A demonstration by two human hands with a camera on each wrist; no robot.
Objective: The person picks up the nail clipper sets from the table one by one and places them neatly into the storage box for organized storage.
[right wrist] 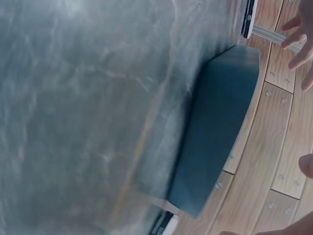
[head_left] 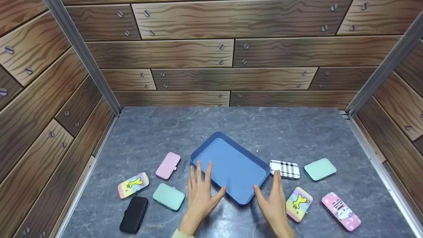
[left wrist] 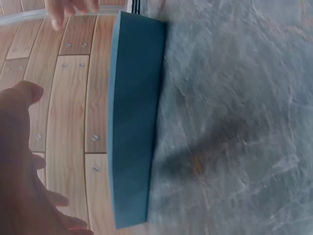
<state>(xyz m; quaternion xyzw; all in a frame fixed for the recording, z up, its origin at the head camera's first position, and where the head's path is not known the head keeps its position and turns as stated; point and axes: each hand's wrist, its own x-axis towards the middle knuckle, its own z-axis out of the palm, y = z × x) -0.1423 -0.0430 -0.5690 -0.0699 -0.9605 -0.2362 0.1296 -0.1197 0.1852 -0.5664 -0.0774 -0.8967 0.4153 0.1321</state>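
Observation:
A blue rectangular tray lies turned at an angle on the grey marbled surface. My left hand is by its left near side, fingers spread and straight, holding nothing. On the other side my right hand has its fingers extended near the tray's right corner, also holding nothing. Whether any fingertip touches the tray I cannot tell. The tray's outer wall shows in the left wrist view, and its wall in the right wrist view too. A black-and-white plaid case lies just beyond the right fingertips.
Left of the tray lie a pink case, a giraffe-print case, a mint case and a black case. To the right are another mint case, a giraffe-print case and a pink patterned case. Wood-patterned walls enclose the surface.

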